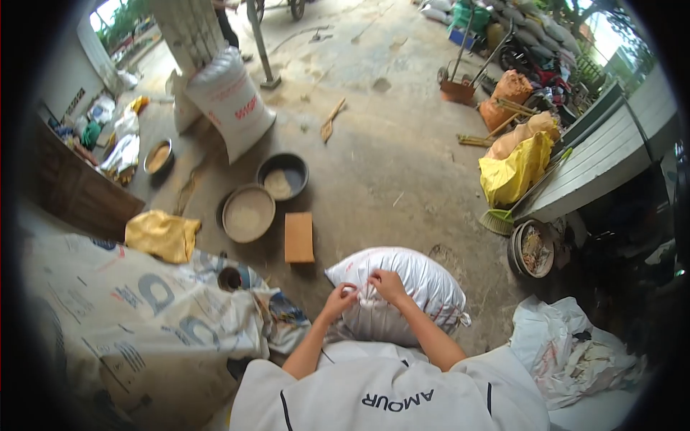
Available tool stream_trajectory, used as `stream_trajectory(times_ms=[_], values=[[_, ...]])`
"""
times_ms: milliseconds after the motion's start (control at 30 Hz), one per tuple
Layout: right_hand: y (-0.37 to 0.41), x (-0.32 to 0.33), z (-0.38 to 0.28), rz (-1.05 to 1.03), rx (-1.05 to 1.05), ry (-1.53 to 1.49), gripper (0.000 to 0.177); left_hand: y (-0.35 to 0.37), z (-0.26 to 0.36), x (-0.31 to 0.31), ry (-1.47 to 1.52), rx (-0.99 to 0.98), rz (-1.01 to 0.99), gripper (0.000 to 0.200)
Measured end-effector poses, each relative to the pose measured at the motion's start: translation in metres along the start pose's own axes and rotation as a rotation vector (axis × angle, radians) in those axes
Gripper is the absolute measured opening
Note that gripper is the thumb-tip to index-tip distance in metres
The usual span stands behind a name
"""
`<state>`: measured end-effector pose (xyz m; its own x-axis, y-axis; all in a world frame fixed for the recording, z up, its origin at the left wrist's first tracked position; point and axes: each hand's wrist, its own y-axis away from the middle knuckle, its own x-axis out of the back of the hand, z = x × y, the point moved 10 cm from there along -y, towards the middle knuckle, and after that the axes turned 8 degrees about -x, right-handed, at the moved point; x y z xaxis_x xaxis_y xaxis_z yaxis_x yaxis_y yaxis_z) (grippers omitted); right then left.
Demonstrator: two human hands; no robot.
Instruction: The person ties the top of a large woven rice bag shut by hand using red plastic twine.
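A full white woven sack (428, 284) lies on the floor close in front of me, its near edge gathered and puckered. My right hand (389, 286) is closed, its fingertips pinching the gathered fabric on the sack's upper side. Just left of it, my left hand (339, 300) is also closed, thumb and fingers pinched together over the sack's left end. Whatever lies between the left fingertips is too small to make out. At the sack's right end sticks out a tied corner (465, 319).
Ahead on the left stand an orange-brown block (299, 238), a pale basin (248, 214), a dark basin (300, 170) and an upright full sack (233, 104). Printed sacking (144, 316) covers the near left. A yellow bag (514, 172), broom (497, 221) and bucket (533, 250) line the right.
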<state>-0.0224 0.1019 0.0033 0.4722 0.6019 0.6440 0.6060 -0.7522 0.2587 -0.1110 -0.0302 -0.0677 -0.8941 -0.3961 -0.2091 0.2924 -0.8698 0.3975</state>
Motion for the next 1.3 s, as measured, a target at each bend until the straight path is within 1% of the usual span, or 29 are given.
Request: stream_trajectory(times_ms=[33, 67, 100, 133, 167, 200, 300, 367, 400, 433, 467, 567, 700, 767, 867, 900, 933, 1000, 1033, 1100, 1133, 1167, 1200, 1233, 1267, 1300], values=[[0.001, 0.003, 0.007, 0.023, 0.065, 0.13, 0.017, -0.003, 0.002, -0.005, -0.017, -0.026, -0.012, 0.02], [0.004, 0.004, 0.012, 0.043, 0.125, 0.263, 0.016, -0.006, 0.01, -0.006, -0.277, -0.12, -0.002, 0.015], [0.009, 0.01, 0.016, 0.061, 0.133, 0.259, 0.016, -0.006, 0.017, -0.006, -0.532, -0.21, 0.015, 0.013], [0.023, 0.014, 0.01, 0.082, 0.215, 0.283, 0.015, -0.004, 0.013, -0.006, -0.541, -0.22, 0.011, 0.013], [0.037, 0.014, 0.004, 0.1, 0.295, 0.31, 0.015, 0.003, 0.028, -0.019, -0.757, -0.476, -0.039, 0.014], [0.047, 0.015, 0.002, 0.109, 0.297, 0.309, 0.015, 0.013, 0.043, -0.036, -0.967, -0.736, -0.09, 0.016], [0.079, 0.0, -0.002, 0.112, 0.357, 0.326, 0.017, 0.018, 0.049, -0.039, -0.946, -0.739, -0.041, 0.011], [0.09, -0.01, 0.005, 0.177, 0.324, 0.296, 0.017, 0.02, 0.052, -0.039, -0.94, -0.755, -0.002, 0.009], [0.094, -0.016, 0.005, 0.177, 0.327, 0.293, 0.017, 0.022, 0.057, -0.041, -0.977, -0.797, 0.009, 0.008], [0.096, -0.02, 0.01, 0.2, 0.264, 0.343, 0.017, 0.025, 0.062, -0.043, -1.015, -0.84, 0.021, 0.008], [0.096, -0.022, 0.015, 0.224, 0.202, 0.392, 0.017, 0.026, 0.065, -0.044, -1.02, -0.842, 0.024, 0.008], [0.1, -0.023, 0.009, 0.287, 0.232, 0.406, 0.014, 0.023, 0.072, -0.047, -1.105, -0.836, 0.014, 0.009], [0.109, -0.034, 0.014, 0.296, 0.273, 0.38, 0.009, 0.019, 0.069, -0.053, -1.262, -0.734, -0.047, 0.01], [0.112, -0.037, 0.013, 0.284, 0.246, 0.371, 0.009, 0.015, 0.065, -0.058, -1.357, -0.663, -0.108, 0.013], [0.111, -0.038, 0.019, 0.28, 0.203, 0.346, 0.01, 0.012, 0.073, -0.059, -1.414, -0.698, -0.102, 0.012], [0.11, -0.039, 0.02, 0.271, 0.202, 0.315, 0.01, 0.005, 0.07, -0.051, -1.446, -0.655, -0.061, 0.012], [0.109, -0.04, 0.021, 0.26, 0.203, 0.286, 0.011, 0.001, 0.066, -0.05, -1.445, -0.654, -0.075, 0.012], [0.109, -0.043, 0.022, 0.25, 0.215, 0.256, 0.012, -0.003, 0.054, -0.061, -1.573, -0.696, -0.164, 0.014], [0.109, -0.046, 0.025, 0.242, 0.209, 0.263, 0.012, -0.001, 0.055, -0.067, -1.667, -0.672, -0.238, 0.013], [0.111, -0.053, 0.033, 0.233, 0.207, 0.245, 0.013, -0.002, 0.057, -0.07, -1.698, -0.678, -0.215, 0.012], [0.109, -0.053, 0.035, 0.265, 0.22, 0.243, 0.012, -0.008, 0.048, -0.069, -1.764, -0.622, -0.259, 0.011], [0.109, -0.052, 0.036, 0.292, 0.225, 0.237, 0.012, -0.005, 0.052, -0.072, -1.789, -0.597, -0.306, 0.012], [0.106, -0.05, 0.035, 0.281, 0.197, 0.252, 0.011, -0.008, 0.047, -0.068, -1.769, -0.576, -0.269, 0.012], [0.099, -0.06, 0.046, 0.239, 0.141, 0.288, 0.011, -0.011, 0.034, -0.064, -1.763, -0.533, -0.328, 0.013], [0.099, -0.058, 0.048, 0.263, 0.107, 0.3, 0.011, -0.017, 0.024, -0.056, -1.804, -0.469, -0.291, 0.014], [0.099, -0.061, 0.05, 0.264, 0.101, 0.302, 0.012, -0.02, 0.023, -0.054, -1.809, -0.388, -0.346, 0.015]])
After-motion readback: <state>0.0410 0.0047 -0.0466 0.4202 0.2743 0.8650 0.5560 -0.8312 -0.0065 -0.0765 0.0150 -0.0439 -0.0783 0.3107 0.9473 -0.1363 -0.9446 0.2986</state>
